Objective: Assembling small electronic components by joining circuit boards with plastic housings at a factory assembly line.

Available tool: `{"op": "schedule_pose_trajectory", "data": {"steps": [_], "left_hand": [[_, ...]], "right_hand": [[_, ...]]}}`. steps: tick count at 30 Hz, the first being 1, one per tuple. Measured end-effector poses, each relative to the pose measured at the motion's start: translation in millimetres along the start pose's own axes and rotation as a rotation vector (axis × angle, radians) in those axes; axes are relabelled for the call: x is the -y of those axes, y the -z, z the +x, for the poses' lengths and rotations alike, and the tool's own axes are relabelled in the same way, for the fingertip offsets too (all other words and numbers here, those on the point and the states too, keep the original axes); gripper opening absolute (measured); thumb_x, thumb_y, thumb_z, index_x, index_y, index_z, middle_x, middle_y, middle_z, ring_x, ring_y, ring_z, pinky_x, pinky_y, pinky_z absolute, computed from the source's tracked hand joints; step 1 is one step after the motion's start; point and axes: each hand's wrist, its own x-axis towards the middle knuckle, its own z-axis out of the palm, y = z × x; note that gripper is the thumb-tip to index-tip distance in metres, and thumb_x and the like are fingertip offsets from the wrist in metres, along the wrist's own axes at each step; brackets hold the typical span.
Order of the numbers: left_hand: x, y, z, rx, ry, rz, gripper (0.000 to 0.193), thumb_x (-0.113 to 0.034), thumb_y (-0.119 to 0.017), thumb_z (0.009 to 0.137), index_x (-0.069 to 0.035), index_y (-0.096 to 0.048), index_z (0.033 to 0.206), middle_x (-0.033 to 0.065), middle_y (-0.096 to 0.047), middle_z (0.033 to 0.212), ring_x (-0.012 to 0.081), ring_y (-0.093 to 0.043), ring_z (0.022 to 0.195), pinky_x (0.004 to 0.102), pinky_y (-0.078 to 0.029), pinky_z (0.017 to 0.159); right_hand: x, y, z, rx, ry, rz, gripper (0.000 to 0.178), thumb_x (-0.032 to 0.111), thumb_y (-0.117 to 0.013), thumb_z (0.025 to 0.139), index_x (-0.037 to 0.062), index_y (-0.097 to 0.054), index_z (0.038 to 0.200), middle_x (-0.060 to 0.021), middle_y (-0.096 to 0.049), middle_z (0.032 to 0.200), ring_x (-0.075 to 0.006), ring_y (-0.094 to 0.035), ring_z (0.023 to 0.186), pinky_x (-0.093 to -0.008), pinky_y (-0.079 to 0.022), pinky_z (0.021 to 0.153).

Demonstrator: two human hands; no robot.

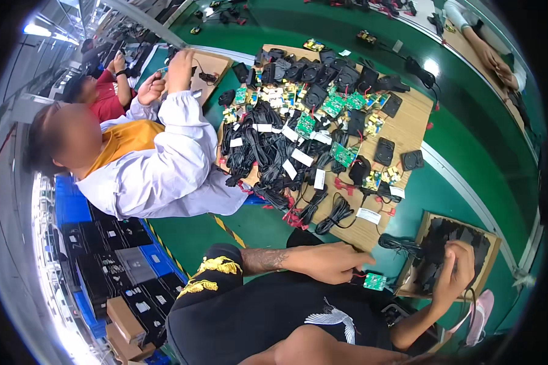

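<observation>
My left hand (pixel 332 263) is closed in a pinch, its fingertips at thin red wires. These run beside a small green circuit board (pixel 374 281), just right of that hand. My right hand (pixel 460 271) is curled with its fingers together over the right part of a dark pad (pixel 435 249) in a wooden frame. What it grips is hard to make out against the black surface. A coiled black cable (pixel 400 244) lies at the pad's left edge. Below my right hand hangs a thin dark cord (pixel 472 304).
A wooden board (pixel 362 234) ahead carries heaped black cables (pixel 262 143), green circuit boards (pixel 343 155) and black plastic housings (pixel 385 151). It rests by a green conveyor (pixel 469 152). A co-worker in a white jacket (pixel 158 173) sits at left. Black and blue crates (pixel 112 255) stand lower left.
</observation>
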Motion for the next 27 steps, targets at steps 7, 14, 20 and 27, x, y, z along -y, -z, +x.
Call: {"op": "schedule_pose_trajectory", "data": {"steps": [7,14,20,27], "left_hand": [[8,5,-8,0.111,-0.040,-0.148,0.045,-0.004,-0.054,0.094,-0.005,-0.051,0.139,0.0168,-0.065,0.117,0.0344,-0.065,0.104,0.0447,-0.050,0.092],[9,4,-10,0.249,-0.135,-0.326,0.039,-0.021,-0.073,0.094,-0.002,-0.051,0.120,0.0142,-0.058,0.113,0.0285,-0.060,0.104,0.0415,-0.048,0.091],[6,6,-7,0.313,-0.013,-0.226,0.038,-0.019,-0.073,0.092,-0.002,-0.051,0.117,0.0138,-0.057,0.112,0.0278,-0.059,0.104,0.0406,-0.047,0.091],[2,1,-3,0.251,-0.066,-0.672,0.037,-0.008,-0.073,0.092,-0.003,-0.050,0.120,0.0076,-0.056,0.117,0.0183,-0.057,0.110,0.0349,-0.047,0.096]], "right_hand": [[-29,10,-16,0.100,-0.327,-0.346,0.022,0.008,-0.067,0.096,-0.0049,-0.065,0.114,-0.0204,-0.068,0.109,-0.0399,-0.064,0.103,-0.0450,-0.050,0.093],[-34,19,-30,0.285,-0.473,-0.407,0.050,0.015,-0.076,0.091,0.0016,-0.060,0.137,-0.0209,-0.059,0.142,-0.0416,-0.057,0.129,-0.0449,-0.045,0.109],[-44,6,-42,0.121,-0.413,-0.572,0.059,0.013,-0.077,0.090,0.0050,-0.057,0.145,-0.0195,-0.054,0.151,-0.0410,-0.053,0.137,-0.0455,-0.043,0.114],[-45,17,-42,0.349,-0.507,-0.542,0.056,0.014,-0.074,0.093,0.0040,-0.056,0.145,-0.0195,-0.053,0.154,-0.0395,-0.054,0.138,-0.0454,-0.043,0.114]]}}
